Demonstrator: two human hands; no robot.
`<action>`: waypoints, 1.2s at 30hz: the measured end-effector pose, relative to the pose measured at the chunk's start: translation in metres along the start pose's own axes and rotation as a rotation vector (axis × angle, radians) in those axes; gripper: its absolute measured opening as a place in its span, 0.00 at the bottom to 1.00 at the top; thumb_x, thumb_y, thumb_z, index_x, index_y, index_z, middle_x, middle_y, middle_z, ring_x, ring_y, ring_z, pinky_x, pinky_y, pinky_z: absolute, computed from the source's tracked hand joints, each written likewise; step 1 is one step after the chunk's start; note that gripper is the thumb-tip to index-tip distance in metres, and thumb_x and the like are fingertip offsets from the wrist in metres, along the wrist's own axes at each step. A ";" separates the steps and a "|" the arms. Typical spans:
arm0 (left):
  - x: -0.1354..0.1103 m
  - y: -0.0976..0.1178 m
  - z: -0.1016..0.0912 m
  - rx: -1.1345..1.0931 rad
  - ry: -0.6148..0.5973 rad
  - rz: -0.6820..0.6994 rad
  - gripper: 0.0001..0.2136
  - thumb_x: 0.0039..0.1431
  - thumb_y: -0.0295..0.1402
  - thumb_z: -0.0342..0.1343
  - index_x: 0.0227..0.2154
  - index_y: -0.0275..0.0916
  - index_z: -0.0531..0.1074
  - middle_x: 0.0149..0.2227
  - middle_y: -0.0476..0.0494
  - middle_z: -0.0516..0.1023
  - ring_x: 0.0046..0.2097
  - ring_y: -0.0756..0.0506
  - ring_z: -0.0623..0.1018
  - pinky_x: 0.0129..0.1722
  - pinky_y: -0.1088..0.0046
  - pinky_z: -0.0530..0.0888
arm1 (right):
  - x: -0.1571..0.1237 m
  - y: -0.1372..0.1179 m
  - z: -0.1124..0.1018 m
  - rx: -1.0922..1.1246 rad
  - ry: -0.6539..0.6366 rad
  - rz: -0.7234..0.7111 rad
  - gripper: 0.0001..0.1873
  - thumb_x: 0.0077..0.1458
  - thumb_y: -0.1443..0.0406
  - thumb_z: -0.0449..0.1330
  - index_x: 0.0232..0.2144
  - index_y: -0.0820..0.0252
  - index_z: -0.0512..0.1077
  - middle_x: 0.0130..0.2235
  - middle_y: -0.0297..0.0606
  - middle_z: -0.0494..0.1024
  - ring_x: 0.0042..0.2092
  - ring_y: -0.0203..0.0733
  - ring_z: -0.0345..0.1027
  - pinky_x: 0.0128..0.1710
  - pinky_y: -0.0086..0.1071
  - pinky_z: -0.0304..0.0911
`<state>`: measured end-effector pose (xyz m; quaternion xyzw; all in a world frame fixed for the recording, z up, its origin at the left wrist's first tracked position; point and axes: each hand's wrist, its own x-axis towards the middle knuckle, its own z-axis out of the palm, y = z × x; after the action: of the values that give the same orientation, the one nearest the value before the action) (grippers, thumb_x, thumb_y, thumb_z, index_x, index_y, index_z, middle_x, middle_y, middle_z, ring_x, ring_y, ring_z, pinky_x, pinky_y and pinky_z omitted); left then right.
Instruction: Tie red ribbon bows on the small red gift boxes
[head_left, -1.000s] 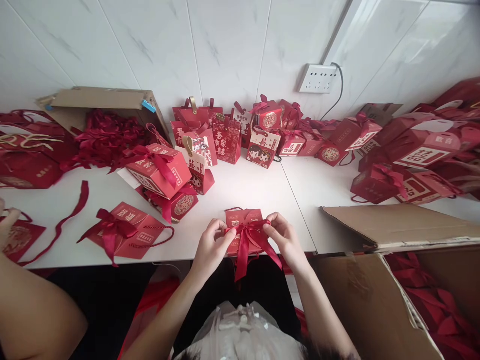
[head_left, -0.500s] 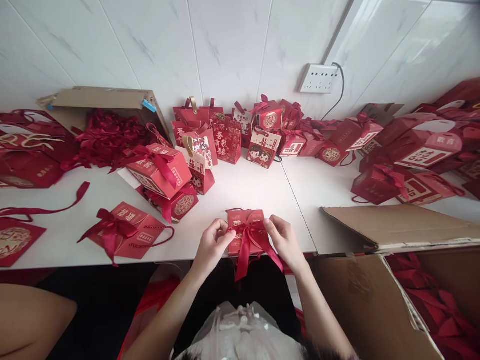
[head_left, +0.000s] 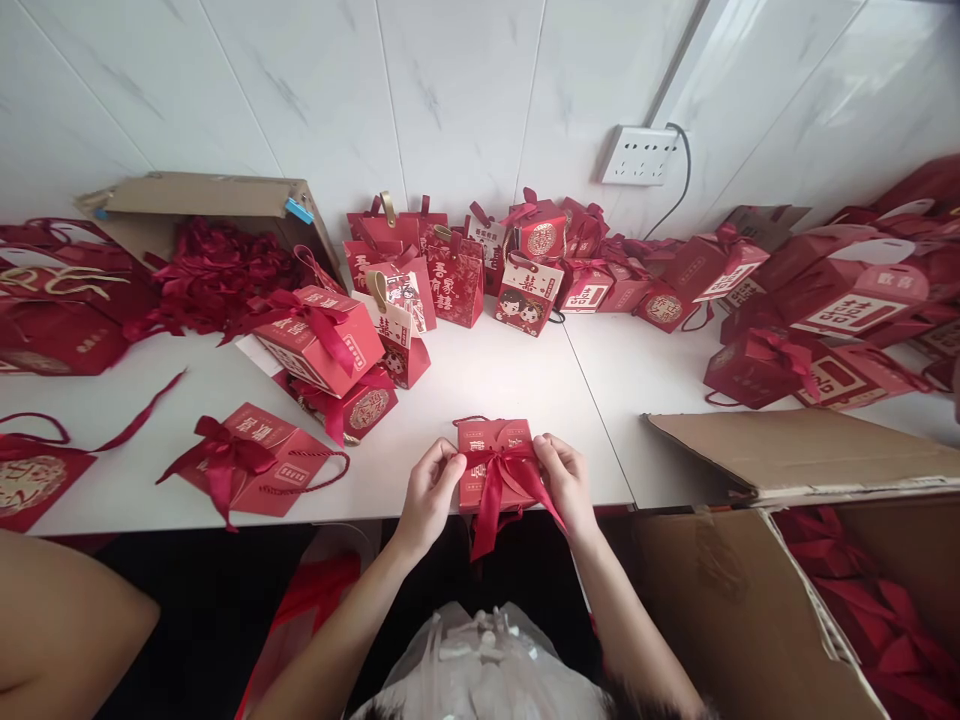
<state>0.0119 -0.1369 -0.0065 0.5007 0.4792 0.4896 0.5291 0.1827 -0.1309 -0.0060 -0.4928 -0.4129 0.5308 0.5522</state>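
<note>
A small red gift box (head_left: 469, 492) with gold lettering lies at the table's front edge, directly before me. Across its top runs a dark red satin ribbon (head_left: 490, 508) tied in a bow, its tails hanging over the front edge. Thumb and fingers of my left hand (head_left: 427, 495) are pinched on the ribbon at the box's left side. On the right side, my right hand (head_left: 570, 488) pinches the ribbon's other loop. The fingertips hide the loop ends. A twisted cord handle shows behind the box.
Another bowed box (head_left: 300, 450) lies to the left, near a stack of red boxes (head_left: 337, 345). Several gift boxes (head_left: 454, 285) stand along the wall. An open carton (head_left: 705, 590) holding ribboned boxes is at lower right. A person's bare limb (head_left: 67, 620) shows at lower left.
My hands have moved slightly apart, drawing the ribbon outward on both sides. At far left, another box has shifted a little rightward and its loose ribbon has changed shape.
</note>
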 end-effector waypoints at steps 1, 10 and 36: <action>0.000 -0.003 0.001 -0.032 0.003 0.009 0.15 0.58 0.40 0.49 0.22 0.39 0.55 0.22 0.55 0.52 0.26 0.52 0.54 0.26 0.76 0.55 | 0.000 0.002 0.001 0.051 0.005 0.013 0.27 0.51 0.50 0.59 0.15 0.58 0.53 0.18 0.26 0.51 0.21 0.30 0.41 0.21 0.28 0.43; -0.001 -0.014 0.008 -0.194 0.032 0.073 0.15 0.59 0.39 0.50 0.22 0.39 0.55 0.22 0.55 0.54 0.25 0.53 0.54 0.26 0.77 0.56 | -0.003 0.015 0.011 0.374 0.067 0.106 0.25 0.46 0.52 0.63 0.16 0.58 0.52 0.18 0.25 0.53 0.21 0.29 0.44 0.22 0.26 0.45; -0.029 0.052 0.031 0.742 0.104 1.347 0.07 0.51 0.20 0.58 0.33 0.36 0.70 0.24 0.52 0.71 0.26 0.54 0.71 0.35 0.70 0.72 | -0.017 -0.014 -0.021 -0.476 -0.091 -0.872 0.47 0.47 0.60 0.66 0.62 0.42 0.42 0.59 0.44 0.51 0.62 0.54 0.49 0.57 0.53 0.58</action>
<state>0.0393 -0.1669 0.0471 0.8053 0.2280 0.5364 -0.1089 0.2043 -0.1492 0.0050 -0.3631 -0.7138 0.1625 0.5765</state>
